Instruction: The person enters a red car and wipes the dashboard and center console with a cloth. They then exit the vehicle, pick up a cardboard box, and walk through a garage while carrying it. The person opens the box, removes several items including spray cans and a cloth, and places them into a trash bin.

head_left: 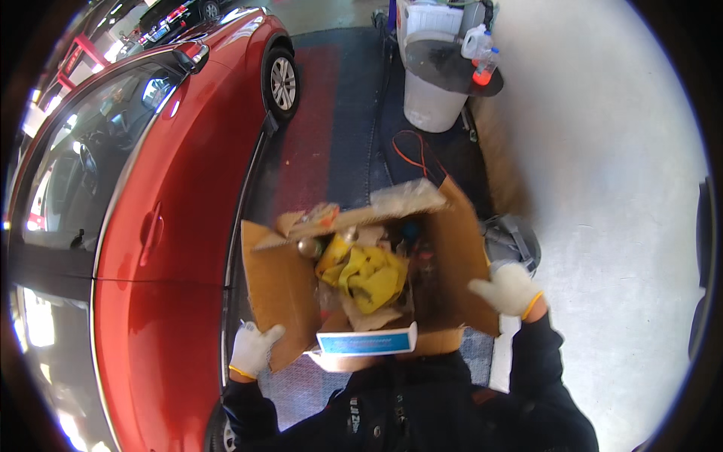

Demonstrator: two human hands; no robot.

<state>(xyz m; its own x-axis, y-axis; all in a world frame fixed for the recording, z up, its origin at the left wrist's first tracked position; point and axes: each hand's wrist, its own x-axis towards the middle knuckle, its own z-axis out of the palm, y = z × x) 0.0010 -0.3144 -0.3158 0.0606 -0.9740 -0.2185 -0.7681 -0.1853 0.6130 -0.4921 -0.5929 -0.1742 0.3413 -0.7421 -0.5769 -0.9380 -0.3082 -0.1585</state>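
In front of my body is an open cardboard box (280,290) with its flaps spread. My left hand (254,349), in a white knit glove, grips the near end of the left flap. On the other side my right hand (512,290), gloved alike, holds the right flap with the thumb over its inner face. Inside lies a crumpled yellow piece (369,279), cloth or plastic. A white and blue carton (367,342) leans at the near side, and a round silvery thing (309,247) sits at the far left corner. Deeper contents are shadowed.
A red car (177,248) stands close on my left. Ahead on the right, a grey bin (433,98) with a dark round top carries a bottle with red liquid (486,68) and a white jug (473,41). An orange cord (410,154) lies beyond the box; a pale wall (617,226) runs along the right.
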